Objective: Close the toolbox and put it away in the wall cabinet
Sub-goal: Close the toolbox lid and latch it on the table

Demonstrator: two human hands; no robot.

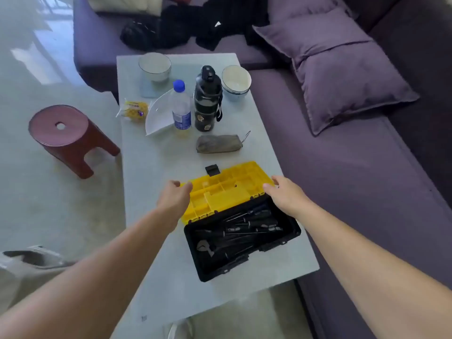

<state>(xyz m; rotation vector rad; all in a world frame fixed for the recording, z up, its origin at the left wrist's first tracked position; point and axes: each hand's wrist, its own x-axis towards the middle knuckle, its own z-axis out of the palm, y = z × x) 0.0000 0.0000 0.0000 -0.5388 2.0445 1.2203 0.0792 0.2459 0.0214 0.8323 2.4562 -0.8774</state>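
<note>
at frame centre, left hand [174, 200] and right hand [286, 195], fingers loosely apart, are touching the toolbox [241, 243]'s open yellow lid [225, 189].

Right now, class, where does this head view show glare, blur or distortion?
Head view: window glare washes out the glossy pale floor at upper left; wide-angle distortion bows the white rectangular table; black tools in the open black-and-yellow plastic toolbox look soft.

2 bowls [154, 66], black flask [207, 101], water bottle [181, 108] on table [156, 167]; stool [64, 135] beside.
</note>
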